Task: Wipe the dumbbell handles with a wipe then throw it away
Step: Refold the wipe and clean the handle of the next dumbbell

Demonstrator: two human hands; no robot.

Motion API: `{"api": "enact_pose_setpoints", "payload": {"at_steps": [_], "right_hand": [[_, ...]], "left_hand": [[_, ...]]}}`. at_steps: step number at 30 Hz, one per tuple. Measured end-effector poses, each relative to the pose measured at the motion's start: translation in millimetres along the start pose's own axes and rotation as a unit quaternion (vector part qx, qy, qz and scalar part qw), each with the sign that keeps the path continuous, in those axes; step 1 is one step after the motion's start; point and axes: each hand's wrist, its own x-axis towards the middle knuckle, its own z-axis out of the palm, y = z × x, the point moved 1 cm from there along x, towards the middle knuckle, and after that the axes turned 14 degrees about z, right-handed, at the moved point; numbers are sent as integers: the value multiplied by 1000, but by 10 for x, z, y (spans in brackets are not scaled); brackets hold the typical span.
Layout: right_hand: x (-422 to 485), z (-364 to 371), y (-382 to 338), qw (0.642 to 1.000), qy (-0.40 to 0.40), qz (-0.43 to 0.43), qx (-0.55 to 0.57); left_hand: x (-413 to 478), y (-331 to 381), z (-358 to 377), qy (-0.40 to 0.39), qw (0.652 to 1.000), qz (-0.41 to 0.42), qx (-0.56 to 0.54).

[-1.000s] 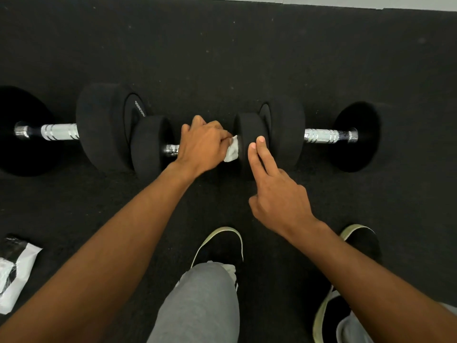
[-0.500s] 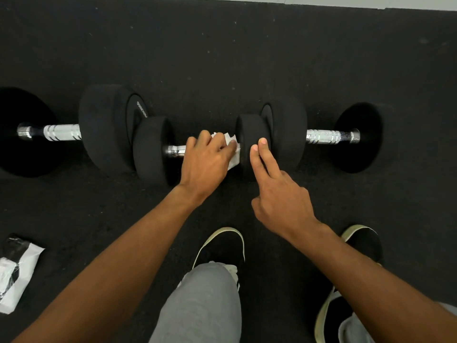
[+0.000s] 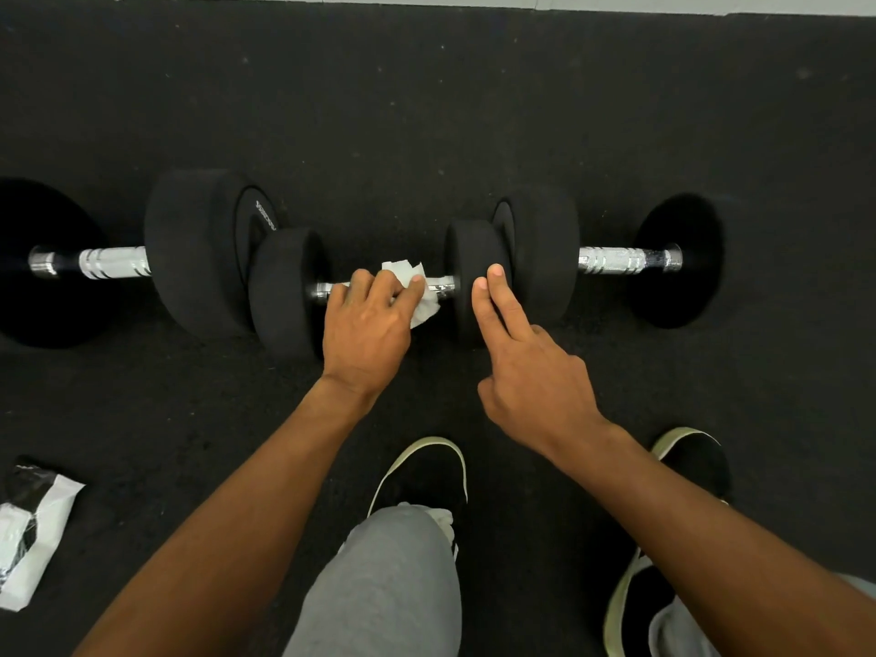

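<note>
A small black dumbbell lies on the floor in front of me, its chrome handle [image 3: 445,283] between a left weight [image 3: 284,289] and a right weight [image 3: 474,272]. My left hand [image 3: 367,329] grips a crumpled white wipe [image 3: 417,291] draped over that handle. Two fingers of my right hand [image 3: 526,367] rest on the right weight, the other fingers curled. A bigger dumbbell lies to the left with a chrome handle [image 3: 114,262], and another to the right with its handle [image 3: 625,259] bare.
A black-and-white wipe packet [image 3: 33,528] lies on the black rubber floor at the lower left. My two shoes [image 3: 426,471] and grey trouser knees are near the bottom edge. A pale wall base [image 3: 426,0] runs along the top.
My left hand has drawn back toward me over the handle, so more of the wipe now shows beyond the fingers. My right hand has stayed on the weight.
</note>
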Motion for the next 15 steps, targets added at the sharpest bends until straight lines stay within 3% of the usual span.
{"api": "enact_pose_setpoints", "payload": {"at_steps": [4,9,11,15], "right_hand": [[-10,4,-6,1000,4,-1,-1],[-18,20,-26,1000,4,-4,8],[-8,10,-18,1000,3,-4,7],[2,-6,7,1000,7,-6,-8]], "left_hand": [[-10,51,27,3,998,-56,-2],[140,136,26,-3,997,73,6],[194,124,30,-12,996,90,-3],[41,-33,16,-9,1000,12,-18]]}}
